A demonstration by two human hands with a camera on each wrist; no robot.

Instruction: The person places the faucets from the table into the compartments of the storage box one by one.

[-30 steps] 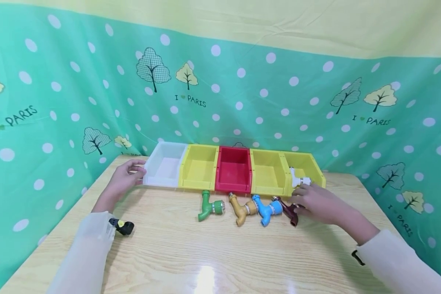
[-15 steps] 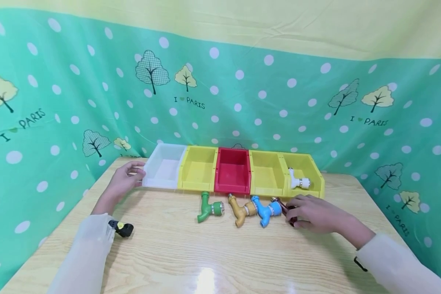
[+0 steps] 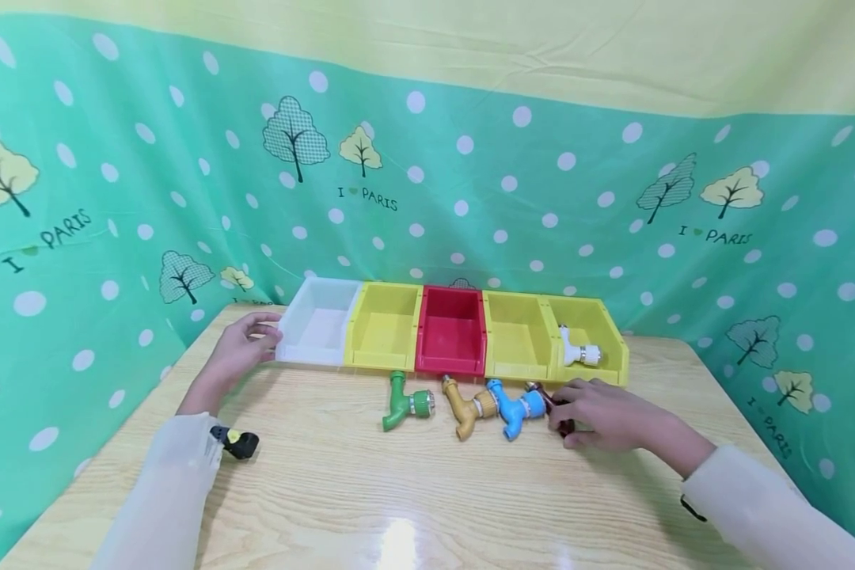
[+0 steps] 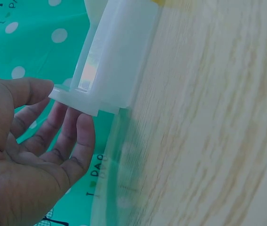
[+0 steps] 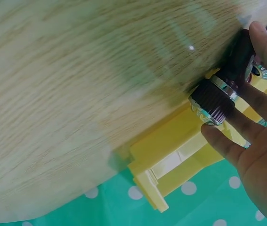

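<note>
My left hand (image 3: 238,348) pinches the left rim of a translucent white bin (image 4: 119,61), thumb on top and fingers beneath. My right hand (image 3: 613,416) holds a dark red tap (image 5: 218,94) on the table in front of the far-right yellow bin (image 3: 606,317). Its thumb meets the spout, and its fingers reach around the ribbed handle side; in the head view the hand hides most of that tap. A white tap (image 3: 580,354) lies inside the far-right bin. Left of the dark red tap lie a blue tap (image 3: 516,408), an ochre tap (image 3: 468,408) and a green tap (image 3: 402,402).
Between the white bin and the far-right one stand a yellow bin (image 3: 385,358), a red bin (image 3: 450,362) and another yellow bin (image 3: 518,368), joined in a row. Behind them hangs a green dotted curtain (image 3: 463,174). The wooden table (image 3: 328,491) extends toward me.
My right hand has moved from beside the white tap down and toward me, onto the dark red tap. The white tap rests in the bin; my left hand stays at the white bin.
</note>
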